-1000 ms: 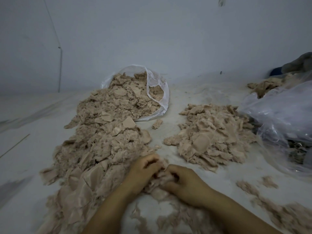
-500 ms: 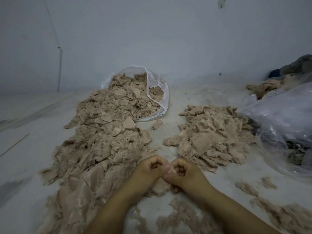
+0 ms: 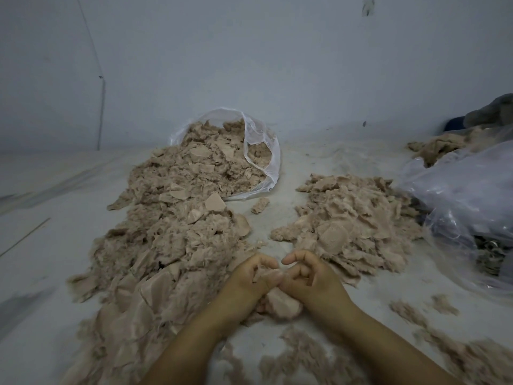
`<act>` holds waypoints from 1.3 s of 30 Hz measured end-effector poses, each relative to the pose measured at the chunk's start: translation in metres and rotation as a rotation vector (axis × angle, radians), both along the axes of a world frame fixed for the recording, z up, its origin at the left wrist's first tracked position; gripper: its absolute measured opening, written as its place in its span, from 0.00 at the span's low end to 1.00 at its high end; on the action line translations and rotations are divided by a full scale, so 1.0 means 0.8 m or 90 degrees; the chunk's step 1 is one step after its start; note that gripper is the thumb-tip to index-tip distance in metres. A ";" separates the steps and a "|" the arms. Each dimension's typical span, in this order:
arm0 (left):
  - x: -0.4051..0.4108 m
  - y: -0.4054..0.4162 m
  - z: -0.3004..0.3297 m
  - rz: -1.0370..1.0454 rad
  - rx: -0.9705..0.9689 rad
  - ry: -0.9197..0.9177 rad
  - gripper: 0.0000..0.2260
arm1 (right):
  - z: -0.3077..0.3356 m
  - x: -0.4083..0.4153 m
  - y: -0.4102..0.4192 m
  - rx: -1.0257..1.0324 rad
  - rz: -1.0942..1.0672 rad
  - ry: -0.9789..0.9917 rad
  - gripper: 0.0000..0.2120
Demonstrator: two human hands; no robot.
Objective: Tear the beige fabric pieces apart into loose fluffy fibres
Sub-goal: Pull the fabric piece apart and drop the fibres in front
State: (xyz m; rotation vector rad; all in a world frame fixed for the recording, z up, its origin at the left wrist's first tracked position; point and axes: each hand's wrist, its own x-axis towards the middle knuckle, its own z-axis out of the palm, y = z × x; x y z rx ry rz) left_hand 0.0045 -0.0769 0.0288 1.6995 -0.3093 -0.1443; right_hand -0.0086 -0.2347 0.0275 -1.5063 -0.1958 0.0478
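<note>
A beige fabric piece (image 3: 280,300) is pinched between both hands low in the centre of the view; left hand (image 3: 251,276) and right hand (image 3: 311,279) are each curled around its upper edge, knuckles almost touching, with the rest of the piece hanging below them. A long heap of fabric pieces (image 3: 172,232) is spread to the left, spilling out of a clear plastic bag (image 3: 263,159) by the wall. A second pile (image 3: 349,220) is seen to the right. Loose fluffy fibres (image 3: 472,354) are scattered on the pale floor (image 3: 41,245) nearby. Another crumpled plastic bag (image 3: 466,190) is at far right.
</note>
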 end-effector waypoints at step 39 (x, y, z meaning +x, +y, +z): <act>0.012 0.012 -0.006 0.076 0.246 -0.182 0.06 | -0.016 0.011 0.005 -0.312 0.006 -0.070 0.13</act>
